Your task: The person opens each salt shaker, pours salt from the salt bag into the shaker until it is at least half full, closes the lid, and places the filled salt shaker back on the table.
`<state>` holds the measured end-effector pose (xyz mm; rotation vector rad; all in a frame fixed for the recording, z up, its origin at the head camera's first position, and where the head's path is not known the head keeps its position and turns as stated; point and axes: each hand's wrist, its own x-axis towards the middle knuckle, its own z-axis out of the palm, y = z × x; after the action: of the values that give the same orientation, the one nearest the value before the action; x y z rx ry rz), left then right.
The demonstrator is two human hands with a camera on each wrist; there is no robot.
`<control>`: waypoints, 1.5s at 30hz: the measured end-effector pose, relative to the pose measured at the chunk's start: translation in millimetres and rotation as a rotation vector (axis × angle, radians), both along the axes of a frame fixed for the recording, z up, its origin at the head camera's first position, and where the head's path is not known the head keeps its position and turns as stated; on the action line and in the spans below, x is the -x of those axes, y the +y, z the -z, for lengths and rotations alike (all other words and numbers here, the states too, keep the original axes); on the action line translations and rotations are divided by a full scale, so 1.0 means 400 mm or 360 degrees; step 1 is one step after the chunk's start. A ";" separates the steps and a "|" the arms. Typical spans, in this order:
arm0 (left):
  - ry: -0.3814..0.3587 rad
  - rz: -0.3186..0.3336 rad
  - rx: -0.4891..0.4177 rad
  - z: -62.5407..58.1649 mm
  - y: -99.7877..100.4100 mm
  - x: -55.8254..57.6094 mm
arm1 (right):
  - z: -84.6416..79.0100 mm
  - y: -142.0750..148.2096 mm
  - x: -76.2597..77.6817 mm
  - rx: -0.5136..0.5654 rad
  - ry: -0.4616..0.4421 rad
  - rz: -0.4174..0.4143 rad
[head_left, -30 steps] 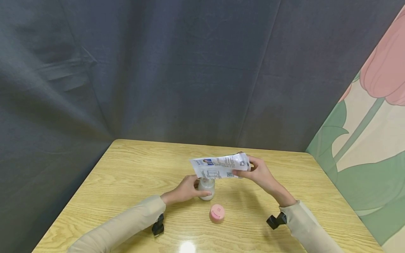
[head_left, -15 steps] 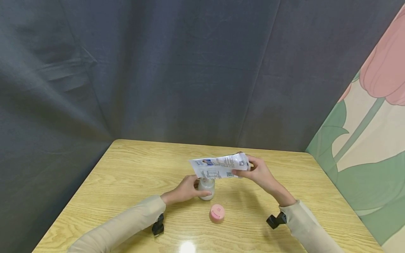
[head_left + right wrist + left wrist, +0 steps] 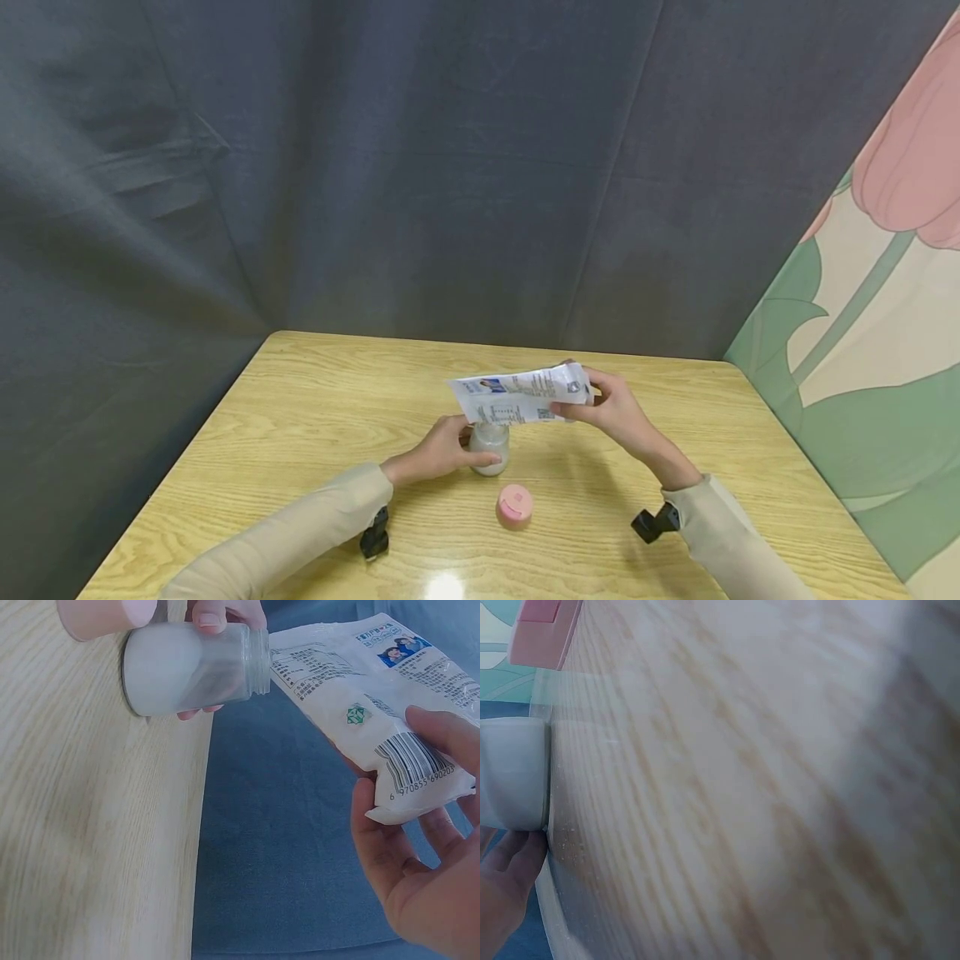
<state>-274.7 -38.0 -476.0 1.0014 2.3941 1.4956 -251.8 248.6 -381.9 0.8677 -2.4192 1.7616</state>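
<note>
1. At your left, the dark curtain runs down along the left edge of the surface and continues behind its far edge.
2. A black device sits at the cuff of your left sleeve, which reaches in over the left part of the surface.
3. Your left hand holds the clear jar, thumb on the near side, fingers round the far side.
4. The jar stands upright and lidless, about midway between the left and right edges, with white contents inside.
5. The white printed bag slants above the surface, its left end low at the jar's mouth; you cannot tell whether its corner goes inside.
6. The pink lid lies just beside the jar, toward the near edge, well in from both side edges.
7. Your right hand pinches the bag's raised right end between thumb and fingers.
8. Past the right edge hangs the tulip-patterned backdrop.
</note>
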 end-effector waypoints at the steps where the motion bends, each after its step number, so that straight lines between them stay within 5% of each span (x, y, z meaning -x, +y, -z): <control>1: -0.0001 -0.0002 0.0000 0.001 0.000 0.000 | 0.000 0.000 0.000 0.0002 0.0002 -0.0001; 45: 0.0024 -0.0019 -0.0007 0.007 0.001 0.001 | -0.004 0.002 0.001 0.0026 0.0029 0.0003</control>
<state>-275.3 -37.7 -478.9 1.0045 2.4123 1.5037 -252.2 249.3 -380.5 0.8758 -2.3902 1.7622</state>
